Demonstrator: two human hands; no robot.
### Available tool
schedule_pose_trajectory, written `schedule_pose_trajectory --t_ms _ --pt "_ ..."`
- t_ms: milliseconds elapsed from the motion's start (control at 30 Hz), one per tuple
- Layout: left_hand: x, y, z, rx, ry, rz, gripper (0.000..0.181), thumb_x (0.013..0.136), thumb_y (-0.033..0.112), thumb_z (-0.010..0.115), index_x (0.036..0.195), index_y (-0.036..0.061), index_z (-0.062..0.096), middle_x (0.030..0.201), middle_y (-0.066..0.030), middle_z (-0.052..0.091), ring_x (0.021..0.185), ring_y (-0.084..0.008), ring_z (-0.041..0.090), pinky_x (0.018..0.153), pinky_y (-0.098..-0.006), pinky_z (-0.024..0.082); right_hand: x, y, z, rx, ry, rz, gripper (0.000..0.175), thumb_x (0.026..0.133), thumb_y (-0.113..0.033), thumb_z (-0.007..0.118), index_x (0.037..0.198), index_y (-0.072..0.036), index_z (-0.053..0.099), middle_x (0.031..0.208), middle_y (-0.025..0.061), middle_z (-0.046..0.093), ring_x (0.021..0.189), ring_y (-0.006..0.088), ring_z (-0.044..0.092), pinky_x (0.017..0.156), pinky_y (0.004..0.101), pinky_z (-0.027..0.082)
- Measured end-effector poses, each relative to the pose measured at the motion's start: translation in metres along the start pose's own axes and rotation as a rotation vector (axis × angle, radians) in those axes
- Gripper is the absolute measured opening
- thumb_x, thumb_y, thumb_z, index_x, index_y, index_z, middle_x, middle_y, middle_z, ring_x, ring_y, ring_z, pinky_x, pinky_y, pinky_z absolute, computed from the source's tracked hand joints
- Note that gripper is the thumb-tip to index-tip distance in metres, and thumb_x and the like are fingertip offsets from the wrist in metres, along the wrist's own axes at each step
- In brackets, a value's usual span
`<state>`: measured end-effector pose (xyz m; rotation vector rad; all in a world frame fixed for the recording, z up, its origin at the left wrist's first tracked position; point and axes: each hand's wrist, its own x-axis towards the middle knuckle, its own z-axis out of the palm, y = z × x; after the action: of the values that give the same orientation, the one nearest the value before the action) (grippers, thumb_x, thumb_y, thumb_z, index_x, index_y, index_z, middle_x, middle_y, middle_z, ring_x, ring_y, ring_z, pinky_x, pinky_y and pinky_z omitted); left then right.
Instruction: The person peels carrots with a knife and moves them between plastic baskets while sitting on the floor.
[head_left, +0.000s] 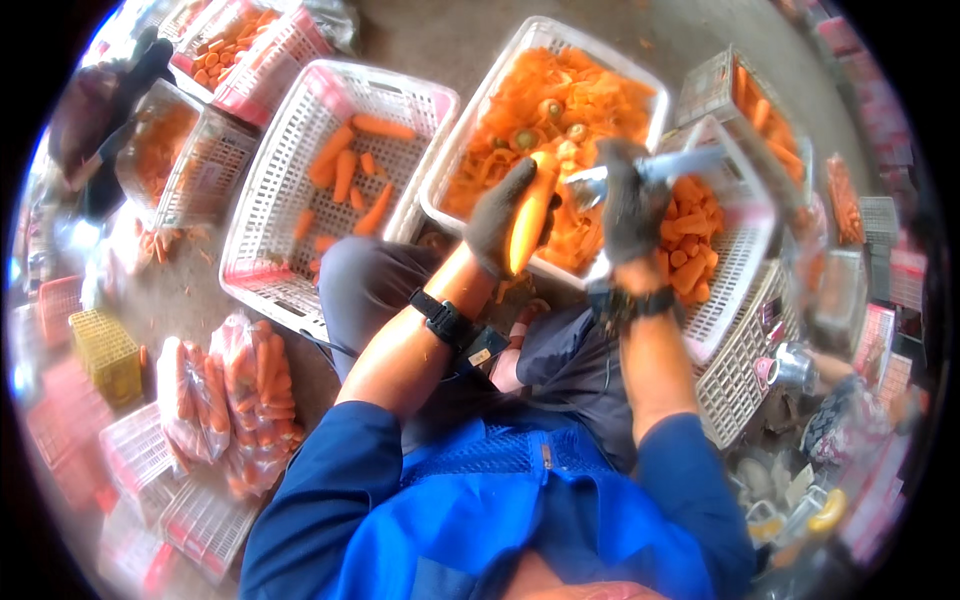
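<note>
A carrot (529, 217) lies along the palm of my gloved left hand (501, 214), its fingers wrapped around it. My gloved right hand (630, 202) grips a peeler or knife with a light blue handle (686, 161); its metal blade (589, 184) points towards the carrot, and blur hides its exact kind. Both hands are above a white plastic crate (431, 196) heaped with orange carrot peelings (570, 82) and several cut carrot tops (551, 110). To the right, peeled carrot pieces (688, 251) fill part of another white crate (731, 300).
On the left a white perforated crate (259, 217) holds several whole carrots (343, 174). Bagged carrots (251, 397) stand on the floor at lower left. More crates of carrots (225, 56) line the upper left. Another person (847, 420) is partly visible at right.
</note>
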<state>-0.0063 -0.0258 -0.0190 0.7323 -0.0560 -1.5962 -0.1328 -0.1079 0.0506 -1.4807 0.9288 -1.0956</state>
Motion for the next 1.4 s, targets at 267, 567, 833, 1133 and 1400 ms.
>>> schedule_pose_trajectory --t_ms 267,567,833,1133,1400 --pt "-0.014 0.008 0.019 -0.239 -0.062 0.017 0.038 0.103 0.037 0.052 0.121 0.0038 0.059 0.103 -0.0103 0.068 0.086 -0.018 0.065 0.069 -0.0295 0.055 -0.026 0.005 0.018 -0.05 -0.224 -0.118 0.025 0.096 -0.024 0.067 0.084 -0.003 0.064 0.085 0.0081 0.069 0.078 0.0183 0.065 0.07 0.0345 0.052" --pt "-0.01 0.01 0.014 -0.105 -0.027 -0.029 0.05 0.098 0.048 0.058 0.126 0.0069 0.059 0.097 -0.0107 0.07 0.072 -0.0172 0.065 0.059 -0.0267 0.053 0.079 0.048 -0.027 -0.467 0.072 -0.192 0.045 0.094 -0.047 0.065 0.076 -0.006 0.067 0.055 0.0005 0.056 0.052 0.0125 0.055 0.047 0.0306 0.042" --pt "0.001 0.002 -0.001 -0.407 -0.181 -0.044 0.037 0.102 0.035 0.054 0.114 0.0009 0.061 0.101 -0.01 0.066 0.086 -0.0186 0.065 0.076 -0.0322 0.053 -0.052 -0.002 0.011 0.008 -0.299 -0.315 0.022 0.099 -0.026 0.063 0.097 -0.005 0.066 0.103 0.0098 0.067 0.098 0.0192 0.063 0.081 0.0353 0.051" --pt "-0.004 0.006 0.004 -0.031 -0.063 -0.086 0.052 0.099 0.047 0.056 0.122 0.0015 0.06 0.096 -0.0128 0.069 0.075 -0.0167 0.065 0.055 -0.0281 0.053 0.093 0.051 -0.008 -0.524 0.085 -0.06 0.047 0.092 -0.046 0.066 0.078 -0.002 0.069 0.059 0.0035 0.06 0.058 0.0196 0.059 0.055 0.0371 0.047" --pt "-0.004 0.004 0.008 -0.049 -0.005 0.005 0.043 0.098 0.043 0.058 0.113 0.0022 0.062 0.093 -0.0092 0.067 0.076 -0.0179 0.064 0.059 -0.0294 0.051 -0.012 -0.018 0.002 0.038 -0.037 -0.02 0.029 0.097 -0.033 0.065 0.091 -0.004 0.067 0.092 0.01 0.067 0.077 0.0149 0.065 0.065 0.0307 0.055"
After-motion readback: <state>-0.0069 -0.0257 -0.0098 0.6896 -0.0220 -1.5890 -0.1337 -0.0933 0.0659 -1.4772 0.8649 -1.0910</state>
